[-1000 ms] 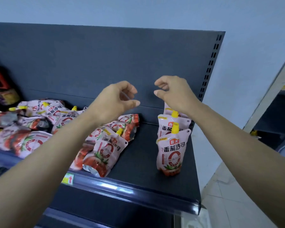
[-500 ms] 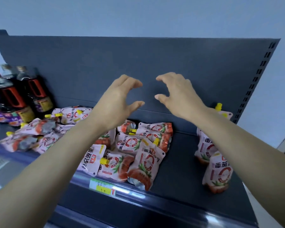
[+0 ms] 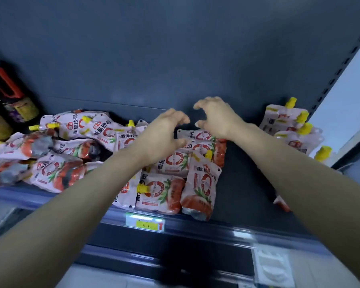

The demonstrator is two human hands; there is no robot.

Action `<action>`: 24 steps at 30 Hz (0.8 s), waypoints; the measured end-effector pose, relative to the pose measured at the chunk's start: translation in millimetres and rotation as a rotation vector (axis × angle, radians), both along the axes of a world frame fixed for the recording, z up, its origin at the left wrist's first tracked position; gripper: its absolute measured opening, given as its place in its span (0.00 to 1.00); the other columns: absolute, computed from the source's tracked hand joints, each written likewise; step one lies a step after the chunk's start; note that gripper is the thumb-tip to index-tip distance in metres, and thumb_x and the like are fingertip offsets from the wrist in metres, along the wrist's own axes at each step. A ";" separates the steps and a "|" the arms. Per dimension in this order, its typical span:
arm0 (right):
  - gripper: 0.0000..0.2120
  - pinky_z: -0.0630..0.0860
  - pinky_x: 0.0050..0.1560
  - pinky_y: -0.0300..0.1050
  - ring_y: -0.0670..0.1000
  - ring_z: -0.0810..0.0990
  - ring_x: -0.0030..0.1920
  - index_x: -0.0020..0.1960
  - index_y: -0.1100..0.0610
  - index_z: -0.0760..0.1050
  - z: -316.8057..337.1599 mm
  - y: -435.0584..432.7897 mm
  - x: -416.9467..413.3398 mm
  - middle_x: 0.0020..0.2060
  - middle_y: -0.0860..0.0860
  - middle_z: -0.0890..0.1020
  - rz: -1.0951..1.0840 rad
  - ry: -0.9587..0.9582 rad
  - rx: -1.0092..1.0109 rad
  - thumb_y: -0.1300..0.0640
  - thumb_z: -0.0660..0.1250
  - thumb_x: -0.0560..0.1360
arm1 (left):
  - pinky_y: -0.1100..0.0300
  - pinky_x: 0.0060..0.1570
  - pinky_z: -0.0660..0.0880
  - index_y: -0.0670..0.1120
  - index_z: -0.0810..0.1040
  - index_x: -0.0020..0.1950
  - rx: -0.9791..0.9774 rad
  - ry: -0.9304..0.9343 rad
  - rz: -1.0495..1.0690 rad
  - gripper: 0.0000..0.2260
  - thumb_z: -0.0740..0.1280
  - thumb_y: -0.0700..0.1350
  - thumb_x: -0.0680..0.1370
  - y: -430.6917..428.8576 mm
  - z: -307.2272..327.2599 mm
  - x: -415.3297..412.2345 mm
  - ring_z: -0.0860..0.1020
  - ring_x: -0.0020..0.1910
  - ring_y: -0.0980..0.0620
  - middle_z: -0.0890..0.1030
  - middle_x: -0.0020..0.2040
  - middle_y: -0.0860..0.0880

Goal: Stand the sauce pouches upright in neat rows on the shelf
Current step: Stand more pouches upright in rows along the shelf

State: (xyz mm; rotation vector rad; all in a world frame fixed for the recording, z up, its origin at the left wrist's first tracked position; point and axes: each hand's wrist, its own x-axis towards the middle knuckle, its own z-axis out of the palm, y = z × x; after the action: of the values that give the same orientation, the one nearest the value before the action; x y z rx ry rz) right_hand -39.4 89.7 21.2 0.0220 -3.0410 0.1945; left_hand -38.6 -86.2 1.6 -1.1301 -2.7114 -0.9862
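Several pink tomato sauce pouches with yellow caps lie jumbled in a pile [image 3: 166,190] across the dark shelf [image 3: 243,190]. A few pouches stand upright in a row [image 3: 287,123] at the shelf's right end, partly hidden by my right forearm. My left hand [image 3: 164,134] hovers over the back of the pile, fingers spread and bent, holding nothing. My right hand [image 3: 216,117] hovers just to its right, above a lying pouch [image 3: 202,135], fingers clawed and empty.
Dark sauce bottles [image 3: 6,100] with red handles stand at the far left of the shelf. A yellow price tag [image 3: 144,223] sits on the shelf's front rail. The perforated upright [image 3: 341,65] closes the right side.
Both hands have dropped from in front of the back panel down to just above the pile. The view has tilted down and come closer to the shelf.
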 end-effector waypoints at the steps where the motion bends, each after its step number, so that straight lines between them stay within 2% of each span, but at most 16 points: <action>1: 0.24 0.68 0.66 0.54 0.58 0.68 0.68 0.69 0.57 0.69 -6.0 2.6 -3.1 0.66 0.56 0.73 -0.002 -0.046 -0.004 0.56 0.67 0.75 | 0.64 0.52 0.66 0.45 0.73 0.60 -0.021 -0.023 -0.004 0.17 0.71 0.44 0.72 3.8 -3.7 -1.3 0.70 0.50 0.55 0.71 0.51 0.52; 5: 0.23 0.72 0.64 0.48 0.56 0.74 0.65 0.68 0.57 0.71 -23.8 6.4 -14.4 0.66 0.55 0.75 -0.030 -0.224 -0.082 0.59 0.67 0.74 | 0.59 0.50 0.70 0.45 0.73 0.60 -0.098 -0.154 0.003 0.19 0.71 0.48 0.72 12.8 -16.5 -5.2 0.72 0.50 0.53 0.73 0.53 0.50; 7: 0.22 0.73 0.61 0.45 0.55 0.75 0.64 0.67 0.57 0.72 -29.3 4.8 -19.8 0.65 0.55 0.76 -0.040 -0.268 -0.114 0.58 0.67 0.74 | 0.60 0.49 0.70 0.45 0.72 0.62 -0.108 -0.214 -0.002 0.20 0.71 0.47 0.72 17.1 -18.6 -6.4 0.73 0.49 0.52 0.73 0.51 0.51; 10: 0.21 0.76 0.59 0.48 0.55 0.78 0.60 0.65 0.57 0.74 -37.0 1.6 -25.7 0.62 0.54 0.78 -0.048 -0.322 -0.169 0.54 0.70 0.74 | 0.56 0.50 0.74 0.45 0.72 0.62 -0.160 -0.288 -0.015 0.21 0.72 0.47 0.71 22.9 -21.0 -4.8 0.75 0.48 0.50 0.76 0.49 0.49; 12: 0.18 0.76 0.54 0.46 0.55 0.79 0.56 0.63 0.57 0.75 -42.4 -0.9 -29.0 0.59 0.54 0.80 -0.043 -0.383 -0.201 0.58 0.69 0.74 | 0.57 0.49 0.74 0.44 0.73 0.61 -0.192 -0.318 0.001 0.21 0.72 0.47 0.70 25.8 -25.7 -3.0 0.76 0.47 0.50 0.78 0.50 0.48; 16: 0.20 0.77 0.59 0.51 0.57 0.80 0.56 0.63 0.54 0.76 -49.2 1.8 -43.3 0.58 0.53 0.81 0.009 -0.456 -0.235 0.63 0.68 0.72 | 0.63 0.42 0.69 0.45 0.78 0.56 -0.196 -0.361 0.046 0.16 0.74 0.45 0.69 36.9 -33.2 2.3 0.74 0.42 0.52 0.77 0.44 0.49; 18: 0.19 0.78 0.55 0.46 0.53 0.81 0.51 0.61 0.51 0.77 -50.9 -0.5 -47.7 0.54 0.51 0.81 0.028 -0.463 -0.248 0.62 0.69 0.71 | 0.68 0.38 0.67 0.45 0.79 0.56 -0.187 -0.368 0.057 0.15 0.73 0.42 0.70 38.8 -33.0 3.7 0.72 0.40 0.54 0.74 0.41 0.50; 21: 0.09 0.74 0.46 0.44 0.51 0.76 0.43 0.50 0.56 0.79 -54.4 -6.7 -52.9 0.44 0.52 0.79 0.054 -0.463 -0.253 0.61 0.70 0.70 | 0.70 0.29 0.64 0.44 0.80 0.53 -0.160 -0.375 0.099 0.10 0.69 0.40 0.73 35.9 -31.2 4.1 0.69 0.34 0.56 0.73 0.38 0.50; 23: 0.06 0.72 0.43 0.44 0.50 0.73 0.40 0.46 0.59 0.78 -52.4 -9.5 -53.5 0.40 0.53 0.77 0.046 -0.470 -0.251 0.62 0.72 0.70 | 0.69 0.29 0.65 0.43 0.82 0.49 -0.156 -0.398 0.119 0.06 0.69 0.40 0.73 33.1 -30.0 3.5 0.70 0.32 0.57 0.75 0.36 0.49; 24: 0.08 0.71 0.42 0.43 0.50 0.73 0.40 0.48 0.62 0.79 -49.2 -9.9 -52.7 0.39 0.54 0.77 0.030 -0.476 -0.252 0.63 0.72 0.69 | 0.68 0.32 0.68 0.42 0.82 0.47 -0.163 -0.407 0.127 0.06 0.70 0.41 0.72 31.6 -29.3 3.2 0.72 0.32 0.56 0.77 0.36 0.49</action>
State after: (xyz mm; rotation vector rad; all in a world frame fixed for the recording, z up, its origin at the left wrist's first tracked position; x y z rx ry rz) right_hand -92.1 79.8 -28.0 0.0036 -3.4563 0.6737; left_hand -35.3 -54.5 -27.7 -0.8367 -3.1872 -1.0962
